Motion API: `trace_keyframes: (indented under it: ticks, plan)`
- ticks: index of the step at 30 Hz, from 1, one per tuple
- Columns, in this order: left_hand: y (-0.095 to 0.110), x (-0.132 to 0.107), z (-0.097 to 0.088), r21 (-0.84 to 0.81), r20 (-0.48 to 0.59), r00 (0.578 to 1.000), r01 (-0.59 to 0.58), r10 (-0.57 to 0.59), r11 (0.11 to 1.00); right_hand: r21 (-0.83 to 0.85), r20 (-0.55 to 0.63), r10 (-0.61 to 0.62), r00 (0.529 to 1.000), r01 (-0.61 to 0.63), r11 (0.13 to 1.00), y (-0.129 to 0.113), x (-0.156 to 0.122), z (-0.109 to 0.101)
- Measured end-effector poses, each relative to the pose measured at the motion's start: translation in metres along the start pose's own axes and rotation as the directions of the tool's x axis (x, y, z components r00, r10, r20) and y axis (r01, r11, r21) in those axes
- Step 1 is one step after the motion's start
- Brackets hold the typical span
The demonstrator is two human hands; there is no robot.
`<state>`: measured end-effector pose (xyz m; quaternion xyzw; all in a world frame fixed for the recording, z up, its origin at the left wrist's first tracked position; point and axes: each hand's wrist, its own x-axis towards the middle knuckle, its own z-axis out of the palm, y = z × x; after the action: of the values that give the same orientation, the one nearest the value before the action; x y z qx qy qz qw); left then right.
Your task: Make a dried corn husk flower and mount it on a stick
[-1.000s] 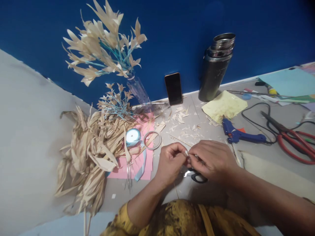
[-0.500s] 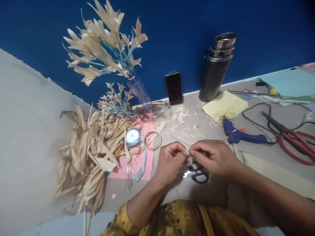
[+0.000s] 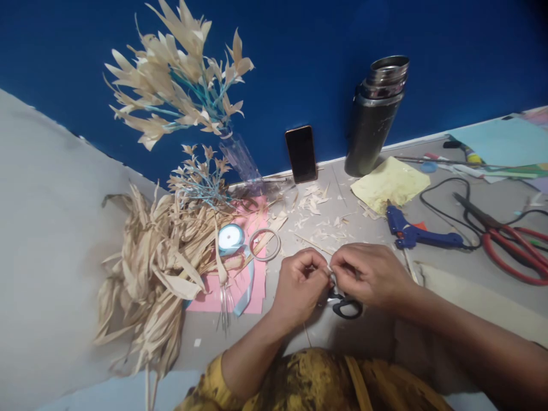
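Observation:
My left hand (image 3: 303,283) and my right hand (image 3: 369,274) meet above the table, fingertips pinched together. Between them is a small pale piece (image 3: 329,268), probably corn husk, mostly covered by the fingers. Black-handled scissors (image 3: 347,308) lie on the table just below the hands, partly hidden by them. Pale husk scraps (image 3: 314,200) are scattered beyond the hands. To the left lie a light blue ribbon spool (image 3: 231,238), a ring-shaped roll (image 3: 265,245) and a bundle of thin wires (image 3: 225,305) on pink paper (image 3: 257,291).
A heap of dried corn husks (image 3: 145,274) covers the left side. Husk flowers (image 3: 180,85) stand in a clear vase (image 3: 242,157). A phone (image 3: 301,154) and a flask (image 3: 374,123) stand by the wall. At right are a blue glue gun (image 3: 422,234) with its cord and red-handled shears (image 3: 509,245).
My fingertips have drawn closer over the pale piece, and less of it shows. My left hand has shifted slightly right, covering more of the scissors.

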<state>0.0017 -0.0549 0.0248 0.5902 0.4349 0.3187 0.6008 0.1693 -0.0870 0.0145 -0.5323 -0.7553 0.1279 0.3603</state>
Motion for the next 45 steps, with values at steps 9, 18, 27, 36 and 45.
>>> trace_keyframes:
  ticks: [9, 18, 27, 36, 45]
  plan:
    - [0.007, -0.001, 0.003, -0.127, -0.021, 0.993, 0.112, -0.115, 0.986, 0.083, 0.006, 0.144, 0.990, -0.144, 0.986, -0.004, 0.001, -0.002]
    - [-0.007, -0.002, 0.004, 0.036, -0.104, 0.992, 0.078, -0.074, 0.996, -0.075, 0.004, 0.093, 0.996, -0.093, 0.993, -0.006, -0.003, 0.005]
    - [0.001, -0.001, 0.002, 0.035, -0.036, 0.995, 0.091, -0.090, 0.995, 0.265, 0.118, 0.350, 0.929, -0.369, 0.891, -0.013, 0.001, 0.002]
    - [0.009, 0.001, 0.000, -0.161, 0.073, 0.988, 0.143, -0.133, 0.976, 0.537, 0.338, 0.441, 0.831, -0.555, 0.635, -0.013, 0.005, -0.003]
    - [0.003, 0.002, -0.002, -0.032, -0.029, 0.996, 0.078, -0.079, 0.996, 0.343, 0.256, 0.355, 0.899, -0.428, 0.836, -0.011, 0.006, -0.012]
